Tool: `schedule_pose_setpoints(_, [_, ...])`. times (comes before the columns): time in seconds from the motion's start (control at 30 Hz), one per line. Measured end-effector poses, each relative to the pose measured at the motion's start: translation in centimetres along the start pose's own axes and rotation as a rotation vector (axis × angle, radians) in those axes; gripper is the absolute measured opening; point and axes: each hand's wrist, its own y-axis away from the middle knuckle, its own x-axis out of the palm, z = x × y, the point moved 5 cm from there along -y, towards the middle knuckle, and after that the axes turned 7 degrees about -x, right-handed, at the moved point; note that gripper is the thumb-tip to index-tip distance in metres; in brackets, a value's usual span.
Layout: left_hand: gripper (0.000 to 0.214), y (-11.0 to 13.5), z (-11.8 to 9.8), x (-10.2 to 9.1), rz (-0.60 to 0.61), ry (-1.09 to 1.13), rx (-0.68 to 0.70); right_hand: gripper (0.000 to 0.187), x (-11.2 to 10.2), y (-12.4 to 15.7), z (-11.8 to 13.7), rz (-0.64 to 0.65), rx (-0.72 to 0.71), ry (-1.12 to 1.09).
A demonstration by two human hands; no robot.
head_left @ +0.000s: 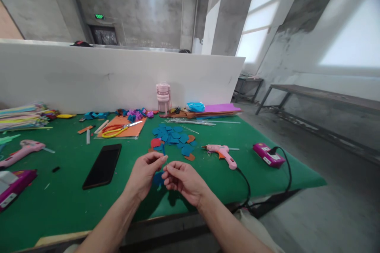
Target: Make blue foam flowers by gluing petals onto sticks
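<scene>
Grip of the left hand, just below the centre of the frame, pinches the base of a narrow blue strip between thumb and index finger; the strip's lower end is hidden by the fingertips. Close below, thumb and index finger of the right hand press together on what looks like a thin strand, too fine to follow clearly. Between the hands shows a blue scrap, partly covered by fingers; whether it hangs or lies on the green counter cannot be told.

Just above the hands, blue pieces overlap in a loose pile, with a red piece at its left edge and brown ones mixed in, some half covered. Right of centre lies a pink glue gun, its cord dropping out of sight past the counter's front edge. Farther right sits a purple box with a black plug. Left of the hands lies a dark phone, its screen black. At the left edge of the frame, a second glue gun and another purple box are cut off.
</scene>
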Motion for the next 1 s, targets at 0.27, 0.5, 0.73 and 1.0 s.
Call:
schedule_pose_setpoints(0.27, [0.013,0.6,-1.4,0.3,-0.147,-0.275,0.221,0.03,-0.7,-0.3,0.8,-0.158,-0.128,0.035])
schedule_pose_setpoints(0.5, [0.02,0.4,-0.6,0.1,-0.136,-0.153,0.063,0.029,-1.1,-0.3,1.0,-0.175,-0.107,-0.033])
schedule_pose_setpoints(0.73, [0.018,0.4,-0.6,0.4,-0.139,-0.176,0.043,0.029,-1.0,-0.3,1.0,-0.199,-0.147,0.03])
schedule_pose_setpoints(1.0, [0.02,0.5,-0.8,0.3,-0.168,-0.208,0.077,0.029,-0.9,-0.3,1.2,-0.25,-0.199,0.135])
